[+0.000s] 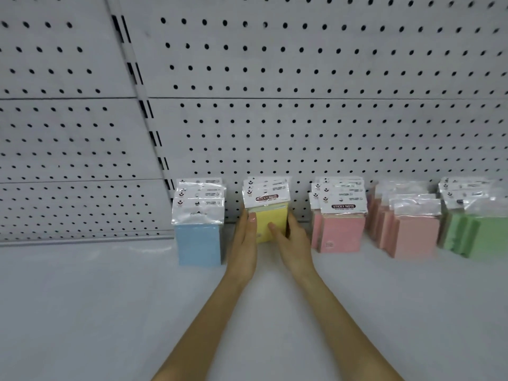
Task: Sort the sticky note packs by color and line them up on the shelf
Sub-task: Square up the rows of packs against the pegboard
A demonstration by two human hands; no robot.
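Both hands clamped on the yellow packs rn: left hand and right hand w/ thumbs on the front, fingers round the sides. Stack stands upright at the shelf back, btwn blue packs and pink packs. Green packs far right.

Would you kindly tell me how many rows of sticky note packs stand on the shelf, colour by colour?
Blue row: 1
Yellow row: 1
Pink rows: 2
Green row: 1
Total: 5 rows. The packs within each row overlap too much to count.
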